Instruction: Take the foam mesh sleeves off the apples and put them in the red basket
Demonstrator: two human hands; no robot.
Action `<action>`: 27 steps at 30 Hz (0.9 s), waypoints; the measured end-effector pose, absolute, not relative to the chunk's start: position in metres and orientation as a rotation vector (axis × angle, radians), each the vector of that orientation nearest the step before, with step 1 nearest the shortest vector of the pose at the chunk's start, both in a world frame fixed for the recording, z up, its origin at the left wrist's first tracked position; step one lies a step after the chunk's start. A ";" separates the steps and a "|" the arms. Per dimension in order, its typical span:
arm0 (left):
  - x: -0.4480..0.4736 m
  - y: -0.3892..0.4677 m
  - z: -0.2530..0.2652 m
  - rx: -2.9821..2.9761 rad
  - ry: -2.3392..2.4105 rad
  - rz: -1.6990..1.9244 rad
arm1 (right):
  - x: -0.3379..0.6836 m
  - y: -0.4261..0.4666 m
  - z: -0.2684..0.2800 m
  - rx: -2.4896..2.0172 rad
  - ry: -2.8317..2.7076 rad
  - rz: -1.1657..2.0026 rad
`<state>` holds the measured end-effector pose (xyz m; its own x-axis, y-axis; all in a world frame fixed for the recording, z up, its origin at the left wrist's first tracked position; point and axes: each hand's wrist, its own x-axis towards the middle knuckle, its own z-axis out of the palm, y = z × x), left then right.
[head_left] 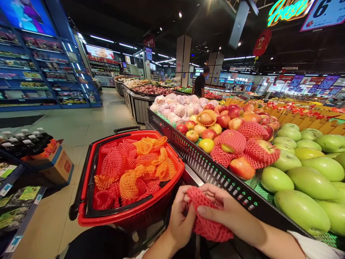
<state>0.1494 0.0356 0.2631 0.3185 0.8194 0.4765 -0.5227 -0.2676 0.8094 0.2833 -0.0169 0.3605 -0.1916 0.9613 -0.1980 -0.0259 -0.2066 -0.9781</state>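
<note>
Both hands hold a pink foam fruit net (212,225) in front of the black crate's edge. My left hand (181,212) has its fingers closed on the net's upper left end. From the other side my right hand (222,207) grips it, thumb across the mesh. Whether a fruit is inside the net I cannot tell. To the left stands a red shopping basket (176,167) heaped with pink nets (120,162) and orange nets (132,181). Beyond my hands, red apples (242,168) lie in the crate, several of them wrapped in pink nets (260,153).
Green apples (302,210) fill the display at right. Bagged fruit (179,108) lies at the crate's far end. The black crate wall (199,158) runs diagonally before me. Boxed dark bottles (29,145) stand at left. A person in black (199,85) is farther off among the displays.
</note>
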 end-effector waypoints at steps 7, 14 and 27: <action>0.148 0.039 0.270 0.876 0.445 1.281 | 0.286 -0.014 0.375 -1.128 -1.028 1.550; 0.134 0.059 0.286 0.707 0.572 1.395 | 0.293 -0.010 0.378 -1.044 -0.981 1.732; 0.184 0.068 0.276 1.287 0.558 1.087 | 0.297 -0.010 0.376 -1.104 -1.490 1.691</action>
